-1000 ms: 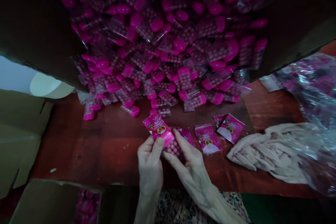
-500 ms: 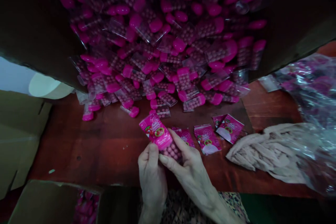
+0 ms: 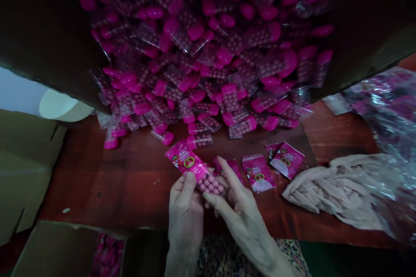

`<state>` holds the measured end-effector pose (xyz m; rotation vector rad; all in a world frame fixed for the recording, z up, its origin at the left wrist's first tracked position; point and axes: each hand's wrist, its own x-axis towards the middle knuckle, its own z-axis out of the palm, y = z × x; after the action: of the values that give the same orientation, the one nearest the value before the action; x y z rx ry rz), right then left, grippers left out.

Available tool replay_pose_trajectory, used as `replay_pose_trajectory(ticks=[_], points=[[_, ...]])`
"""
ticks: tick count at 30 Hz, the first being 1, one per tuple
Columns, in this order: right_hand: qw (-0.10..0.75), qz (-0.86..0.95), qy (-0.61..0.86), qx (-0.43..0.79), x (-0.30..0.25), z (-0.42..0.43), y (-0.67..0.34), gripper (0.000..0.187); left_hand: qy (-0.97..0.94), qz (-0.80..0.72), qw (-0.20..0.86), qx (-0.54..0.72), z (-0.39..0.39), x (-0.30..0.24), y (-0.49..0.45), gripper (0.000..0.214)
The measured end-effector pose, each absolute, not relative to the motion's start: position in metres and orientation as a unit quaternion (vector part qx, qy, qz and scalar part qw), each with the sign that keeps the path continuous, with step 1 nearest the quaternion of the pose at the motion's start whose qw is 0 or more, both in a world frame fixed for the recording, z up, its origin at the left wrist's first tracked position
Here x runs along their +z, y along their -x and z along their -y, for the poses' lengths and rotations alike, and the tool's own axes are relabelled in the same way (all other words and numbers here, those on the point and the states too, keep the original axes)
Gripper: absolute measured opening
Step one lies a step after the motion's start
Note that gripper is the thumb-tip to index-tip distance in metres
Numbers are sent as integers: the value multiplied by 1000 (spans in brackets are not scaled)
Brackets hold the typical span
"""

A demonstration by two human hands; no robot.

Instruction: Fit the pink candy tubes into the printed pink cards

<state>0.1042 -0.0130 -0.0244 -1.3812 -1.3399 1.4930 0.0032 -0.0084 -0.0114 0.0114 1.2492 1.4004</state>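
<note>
My left hand [image 3: 186, 201] is closed around a small clear candy container [image 3: 211, 183] filled with round pink candies. A printed pink sleeve [image 3: 186, 159] covers its upper end and sticks out past it, tilted to the upper left. My right hand [image 3: 242, 210] is at the container's clear lower end, thumb against its near edge and the index finger lifted off. Its other fingers are partly hidden behind the container. Just beyond this hand lie a partly covered stack of flat pink sleeves [image 3: 232, 169], a second stack [image 3: 259, 173] and a few loose sleeves [image 3: 287, 160].
A large heap of pink-capped candy containers [image 3: 208, 73] spills from a dark carton onto the reddish table [image 3: 130, 181]. At right are a crumpled cloth [image 3: 338, 190] and a clear plastic bag [image 3: 390, 130]. An open cardboard box [image 3: 61, 246] at lower left holds pink items.
The right index finger has lifted and the grip there has loosened, showing more of the candies. The container has shifted slightly left in my left hand. The view has moved a little.
</note>
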Motion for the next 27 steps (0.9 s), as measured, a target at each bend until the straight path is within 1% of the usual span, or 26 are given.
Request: replay_pose_trajectory(ticks=[3, 6, 10, 15, 19, 22, 27], points=[[359, 549, 557, 509, -25, 17, -102, 52, 15, -526, 596, 607, 11, -12, -11, 20], [361, 573, 553, 486, -24, 18, -103, 51, 14, -527, 596, 606, 13, -13, -14, 22], [357, 568, 538, 511, -17, 12, -106, 53, 3, -538, 588, 604, 14, -13, -9, 18], [373, 584, 476, 541, -11, 7, -104, 45, -9, -557, 541, 631, 10, -10, -2, 34], [374, 586, 493, 524, -14, 11, -99, 43, 11, -592, 517, 619, 9, -7, -5, 28], [372, 571, 499, 536, -14, 13, -96, 38, 49, -587, 520, 618, 10, -8, -10, 31], [389, 519, 493, 580, -13, 12, -91, 33, 90, -555, 555, 614, 13, -14, -14, 36]])
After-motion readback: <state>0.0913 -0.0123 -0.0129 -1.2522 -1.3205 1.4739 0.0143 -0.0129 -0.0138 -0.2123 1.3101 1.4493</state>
